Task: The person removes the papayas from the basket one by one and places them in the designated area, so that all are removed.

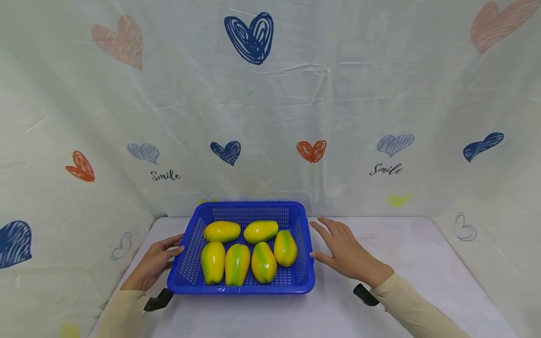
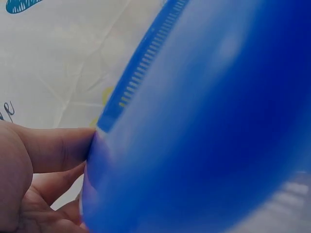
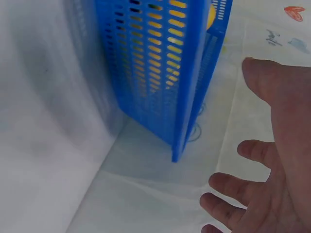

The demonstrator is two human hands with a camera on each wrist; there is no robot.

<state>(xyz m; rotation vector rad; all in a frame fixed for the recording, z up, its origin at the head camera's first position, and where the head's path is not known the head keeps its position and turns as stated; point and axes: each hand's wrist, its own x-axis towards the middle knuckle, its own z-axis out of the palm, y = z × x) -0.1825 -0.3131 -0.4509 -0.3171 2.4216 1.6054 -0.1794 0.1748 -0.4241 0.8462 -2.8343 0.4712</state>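
A blue plastic basket (image 1: 239, 290) with slotted walls stands on the white table. Inside lie several shiny yellow fruits with green streaks, shaped like papayas; two (image 1: 222, 232) (image 1: 260, 232) lie sideways at the back, and the others, such as this fruit (image 1: 237, 265), point towards the front. My left hand (image 1: 157, 262) grips the basket's left rim, thumb (image 2: 63, 148) at the edge and the other fingers partly hidden behind it. On the right, my right hand (image 1: 344, 249) is spread beside the basket's right rim, its fingers (image 3: 238, 188) apart from the basket and holding nothing.
The white tabletop (image 1: 393, 253) extends to both sides of the basket. A pale curtain (image 1: 270, 103) printed with hearts and "Smile" hangs behind the table and along its sides. Dark straps (image 1: 366, 295) sit at both wrists, below beige sleeves (image 1: 416, 303).
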